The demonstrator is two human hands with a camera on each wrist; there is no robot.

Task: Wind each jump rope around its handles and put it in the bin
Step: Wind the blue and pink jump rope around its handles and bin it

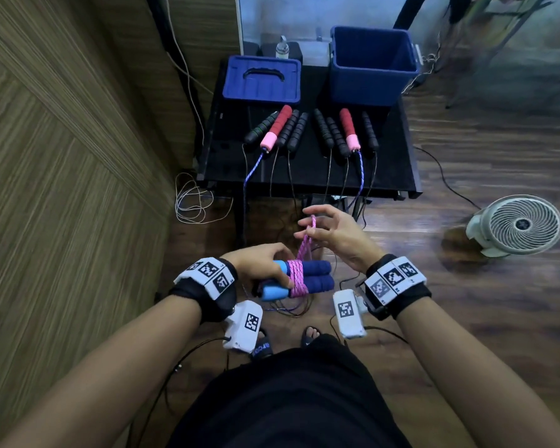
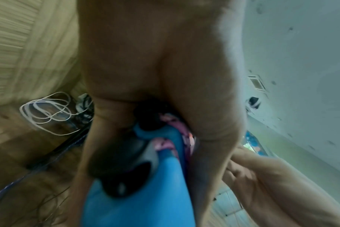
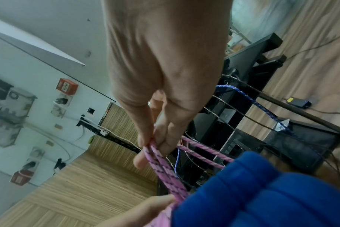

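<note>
My left hand (image 1: 265, 268) grips the pair of blue handles (image 1: 317, 275) of a jump rope, held side by side in front of me, with light-blue ends (image 2: 138, 192) toward my wrist. Pink rope (image 1: 296, 279) is wound round the handles' middle. My right hand (image 1: 324, 229) pinches a doubled loop of that pink rope (image 3: 161, 165) above the handles. The open blue bin (image 1: 372, 64) stands at the table's back right. Several more jump ropes lie on the black table (image 1: 227, 156), one with red and pink handles (image 1: 274, 127), their cords hanging over the front edge.
A blue lid (image 1: 262, 78) with a handle lies at the table's back left. A white fan (image 1: 519, 224) stands on the wooden floor to the right. Loose white cable (image 1: 191, 198) coils by the wall on the left. A clear bottle (image 1: 282, 48) stands behind the lid.
</note>
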